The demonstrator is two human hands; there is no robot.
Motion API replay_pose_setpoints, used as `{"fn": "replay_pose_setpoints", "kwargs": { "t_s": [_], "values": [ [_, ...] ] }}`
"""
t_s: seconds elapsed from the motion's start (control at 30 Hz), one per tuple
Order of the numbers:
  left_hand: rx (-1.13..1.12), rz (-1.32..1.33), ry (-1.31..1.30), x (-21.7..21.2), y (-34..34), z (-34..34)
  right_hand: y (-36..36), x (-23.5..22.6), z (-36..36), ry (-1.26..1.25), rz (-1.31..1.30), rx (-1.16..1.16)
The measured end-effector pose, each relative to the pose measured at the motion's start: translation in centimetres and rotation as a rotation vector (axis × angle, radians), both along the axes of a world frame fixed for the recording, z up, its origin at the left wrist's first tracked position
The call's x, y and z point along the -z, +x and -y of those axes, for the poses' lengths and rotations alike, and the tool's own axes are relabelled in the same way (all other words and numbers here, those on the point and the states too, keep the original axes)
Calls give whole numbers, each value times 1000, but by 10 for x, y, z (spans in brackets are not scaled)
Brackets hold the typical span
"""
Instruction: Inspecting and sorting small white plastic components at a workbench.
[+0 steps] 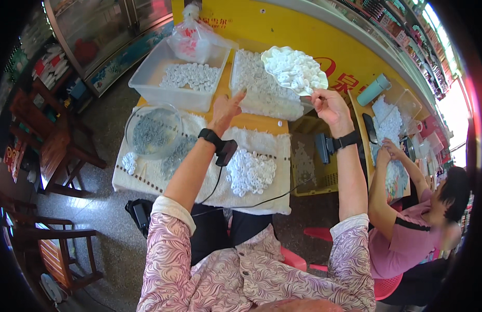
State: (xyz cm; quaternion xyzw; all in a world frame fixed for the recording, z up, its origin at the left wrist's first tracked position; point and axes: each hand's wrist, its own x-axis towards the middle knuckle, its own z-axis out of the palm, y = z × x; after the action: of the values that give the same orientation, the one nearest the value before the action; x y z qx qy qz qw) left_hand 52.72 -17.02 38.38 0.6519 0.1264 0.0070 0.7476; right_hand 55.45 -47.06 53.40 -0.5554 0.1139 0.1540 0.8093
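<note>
Near side of the tub [276,110], white pieces [251,172] lie heaped. At its left edge my left hand [229,110] hangs, fingers parted; above its right end my right hand [332,108] pinches the scalloped plate [302,93] by one rim. Light, stiff, probably tippy; opposite rims should steady it.

Pieces [294,68] are white, the plate [303,92] off-white, the bottle [372,91] teal, the sleeves [167,255] pale with purple swirls

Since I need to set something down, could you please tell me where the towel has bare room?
Bare towel shows between the white rings and the translucent right bin, and right of those rings. Its left side is crowded by the clear bowl and grey pile.
</note>
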Motion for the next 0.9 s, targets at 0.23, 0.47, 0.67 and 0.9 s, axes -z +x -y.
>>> {"fn": "replay_pose_setpoints", "kwargs": {
  "t_s": [0.23,0.47,0.67,0.9],
  "values": [
    [131,102,-145,0,-64,-15,-94,-5,23,12,-2,-36],
    [378,513,795,38,-105,8,-159,24,21,-60,-31,-105],
    [437,680,1300,60,-134,39,-180,72,14,-70,-113,-128],
    [469,715,1221,46,-154,38,-168,124,5,10,-124,-119]
  ]
}}
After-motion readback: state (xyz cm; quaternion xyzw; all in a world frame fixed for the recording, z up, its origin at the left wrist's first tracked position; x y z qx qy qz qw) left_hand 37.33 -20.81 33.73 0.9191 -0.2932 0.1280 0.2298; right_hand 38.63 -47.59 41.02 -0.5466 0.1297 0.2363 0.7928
